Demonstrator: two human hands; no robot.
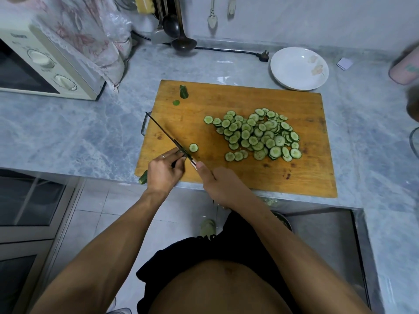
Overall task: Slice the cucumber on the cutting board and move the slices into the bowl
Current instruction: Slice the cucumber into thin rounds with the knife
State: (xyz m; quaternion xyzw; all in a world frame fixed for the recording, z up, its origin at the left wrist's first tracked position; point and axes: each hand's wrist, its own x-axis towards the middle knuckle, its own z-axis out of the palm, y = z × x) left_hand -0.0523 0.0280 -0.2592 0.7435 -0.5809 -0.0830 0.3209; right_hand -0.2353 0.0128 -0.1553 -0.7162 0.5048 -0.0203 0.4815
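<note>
A wooden cutting board (226,98) lies on the marble counter. A big pile of cucumber slices (256,134) covers its right half, and one loose slice (193,147) sits beside the knife. My left hand (164,171) grips the remaining cucumber stub (143,177) at the board's near left corner; only its end shows. My right hand (217,184) holds the knife (163,130), whose blade runs up and left, pressed against my left fingers. A cut-off cucumber tip (183,91) lies at the board's far left. The white bowl (299,68), with nothing in it, stands beyond the far right corner.
A microwave (45,64) under a cloth stands at the left. Ladles (181,41) hang at the back, and a black cable with a plug (263,55) runs toward the bowl. A pink container (405,69) is at the right edge. A sink (322,234) lies near right.
</note>
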